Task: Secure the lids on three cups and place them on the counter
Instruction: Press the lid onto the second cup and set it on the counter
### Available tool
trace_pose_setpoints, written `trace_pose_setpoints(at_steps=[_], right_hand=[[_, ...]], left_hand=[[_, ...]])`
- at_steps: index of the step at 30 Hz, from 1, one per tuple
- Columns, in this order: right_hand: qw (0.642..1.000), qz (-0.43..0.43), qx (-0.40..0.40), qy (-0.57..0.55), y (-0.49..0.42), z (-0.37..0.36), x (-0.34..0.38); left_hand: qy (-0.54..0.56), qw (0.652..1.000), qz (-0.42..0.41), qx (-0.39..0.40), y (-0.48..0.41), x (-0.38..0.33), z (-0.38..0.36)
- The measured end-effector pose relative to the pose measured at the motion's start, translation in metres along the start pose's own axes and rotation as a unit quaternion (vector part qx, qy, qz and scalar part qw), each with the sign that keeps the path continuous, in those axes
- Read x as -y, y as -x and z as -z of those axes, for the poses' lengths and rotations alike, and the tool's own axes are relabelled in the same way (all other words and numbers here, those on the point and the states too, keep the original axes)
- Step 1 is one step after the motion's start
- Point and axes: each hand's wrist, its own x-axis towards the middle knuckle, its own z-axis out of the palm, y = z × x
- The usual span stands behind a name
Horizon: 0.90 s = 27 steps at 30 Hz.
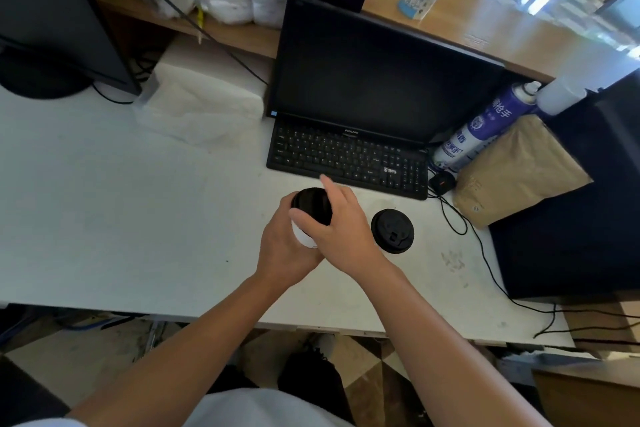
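A: Two hands on one cup (302,236) above the surface (104,201)?
B: Left hand (284,253) fingers wrap its body as brace; right hand (341,218) fingers close over the lid (311,204), likely seating it. Second lidded cup (392,230) stands just beside.

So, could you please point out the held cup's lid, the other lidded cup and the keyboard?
held cup's lid (312,204), head view, top face.
other lidded cup (392,231), head view, lid centre.
keyboard (346,156), head view, middle keys.

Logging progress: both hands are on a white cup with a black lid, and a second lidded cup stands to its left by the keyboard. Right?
Not quite: the head view shows the second lidded cup standing to the right of the held white cup, not left. Left hand and right hand are both on it, near the keyboard.
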Motion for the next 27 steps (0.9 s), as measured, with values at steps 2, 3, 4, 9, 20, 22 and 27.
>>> trace_pose_setpoints(at_steps=[2,3,4,9,20,22,27], right_hand=[[0.997,-0.016,0.016,-0.077,0.001,0.003,-0.003],[0.994,-0.026,0.022,-0.104,0.002,0.003,-0.006],[0.991,-0.035,0.026,-0.123,0.003,0.001,-0.009],[0.98,-0.04,0.004,-0.195,0.001,-0.008,-0.016],[0.969,0.013,0.052,-0.242,-0.003,0.005,-0.012],[0.967,0.019,0.054,-0.249,-0.003,0.009,-0.013],[0.964,0.031,0.073,-0.252,-0.005,0.017,-0.017]], left_hand=[[0.022,1.0,0.011,-0.01,-0.006,-0.002,0.005],[0.031,0.999,0.019,-0.012,-0.009,-0.003,0.008],[0.038,0.999,0.029,-0.012,-0.011,-0.003,0.009],[0.065,0.996,0.053,0.009,-0.015,0.006,0.018],[0.128,0.987,0.064,0.067,-0.021,0.004,0.032],[0.135,0.986,0.066,0.074,-0.021,0.0,0.032],[0.146,0.981,0.064,0.109,-0.023,-0.004,0.034]])
